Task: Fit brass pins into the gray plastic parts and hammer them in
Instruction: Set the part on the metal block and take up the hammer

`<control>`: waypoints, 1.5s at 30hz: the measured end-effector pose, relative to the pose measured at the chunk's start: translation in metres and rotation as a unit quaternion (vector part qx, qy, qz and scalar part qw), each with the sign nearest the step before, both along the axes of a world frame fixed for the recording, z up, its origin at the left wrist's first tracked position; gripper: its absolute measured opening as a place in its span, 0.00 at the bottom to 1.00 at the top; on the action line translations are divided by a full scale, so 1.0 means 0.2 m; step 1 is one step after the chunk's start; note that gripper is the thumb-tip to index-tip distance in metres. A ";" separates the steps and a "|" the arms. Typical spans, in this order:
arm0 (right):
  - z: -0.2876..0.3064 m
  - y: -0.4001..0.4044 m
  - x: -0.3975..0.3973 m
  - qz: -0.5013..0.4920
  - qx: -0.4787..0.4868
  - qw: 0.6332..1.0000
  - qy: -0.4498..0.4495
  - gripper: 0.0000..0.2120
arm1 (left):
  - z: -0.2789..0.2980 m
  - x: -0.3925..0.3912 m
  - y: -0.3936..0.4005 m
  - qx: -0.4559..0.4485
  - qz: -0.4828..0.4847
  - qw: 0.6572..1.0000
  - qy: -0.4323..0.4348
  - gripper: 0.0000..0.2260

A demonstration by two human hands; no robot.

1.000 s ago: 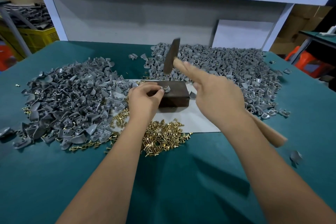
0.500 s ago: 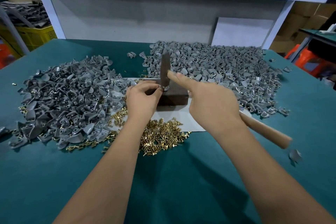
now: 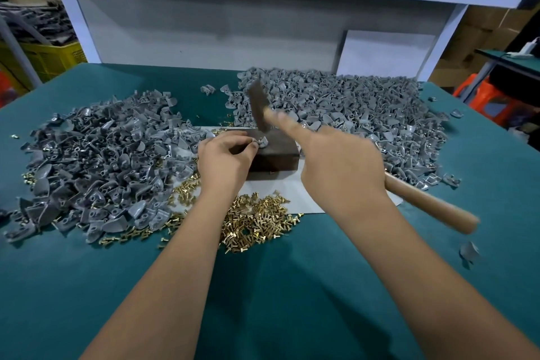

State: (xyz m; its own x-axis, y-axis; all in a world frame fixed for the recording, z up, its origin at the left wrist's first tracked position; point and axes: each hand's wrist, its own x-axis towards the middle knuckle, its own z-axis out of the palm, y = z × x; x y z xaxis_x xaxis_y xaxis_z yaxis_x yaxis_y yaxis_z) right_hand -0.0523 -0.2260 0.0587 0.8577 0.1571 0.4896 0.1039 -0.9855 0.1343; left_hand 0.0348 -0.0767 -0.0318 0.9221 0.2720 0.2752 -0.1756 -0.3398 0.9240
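Hammer head (image 3: 258,105) is back up off the block since half a second ago, when it stood down at the part; it now hangs blurred, tilted, just above and behind it. Right hand (image 3: 342,166) wraps the wooden handle (image 3: 429,204), index finger stretched forward along the shaft toward the head. Handle end sticks out past the wrist to the right.

Left hand (image 3: 225,158) has not shifted: fingers curled, thumb and fingertip pinching one gray plastic part (image 3: 261,142) on top of the dark wooden block (image 3: 274,155). Part is small, pale gray, curved like a shell; whether its pin is seated I cannot tell, too small and partly hidden by the fingers.

Block sits on a white sheet (image 3: 292,193) on the green counter (image 3: 292,286). Loose brass pins (image 3: 254,222), short with flat heads, lie heaped at the sheet's near edge, partly under the left forearm, with strays trailing left along the edge of the left pile.

Left pile of gray parts (image 3: 96,166) spreads wide beside the left hand, touching the sheet. Right pile of gray parts (image 3: 350,108), larger, lies behind and right of the block; right hand and hammer cover its near edge. One stray part (image 3: 469,251) lies apart at the counter's right. Yellow crate (image 3: 49,60) off the counter, far left; orange stool (image 3: 496,99) far right.
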 end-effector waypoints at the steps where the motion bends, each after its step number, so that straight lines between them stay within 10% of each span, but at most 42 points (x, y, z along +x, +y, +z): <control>1: 0.00 0.00 0.01 0.013 -0.011 1.000 0.018 0.40 | 0.00 0.00 0.00 -0.006 -0.005 1.000 0.006 0.06; 30: -0.02 -0.02 0.08 0.045 0.026 0.998 0.016 0.39 | 0.02 -0.02 0.00 0.021 -0.004 1.000 0.021 0.08; 45: -0.27 -0.23 0.22 -0.129 0.312 0.941 0.032 0.20 | 0.06 -0.05 -0.01 0.035 -0.008 0.998 0.060 0.09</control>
State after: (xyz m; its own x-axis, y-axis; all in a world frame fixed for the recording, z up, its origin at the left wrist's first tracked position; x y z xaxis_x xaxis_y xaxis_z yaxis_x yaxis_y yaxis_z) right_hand -0.0092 -0.2716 0.0056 0.8584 -0.3606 0.3648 -0.1608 -0.8645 -0.4762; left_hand 0.0250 -0.0780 -0.0195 0.9538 0.2404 0.1801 -0.0709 -0.4025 0.9127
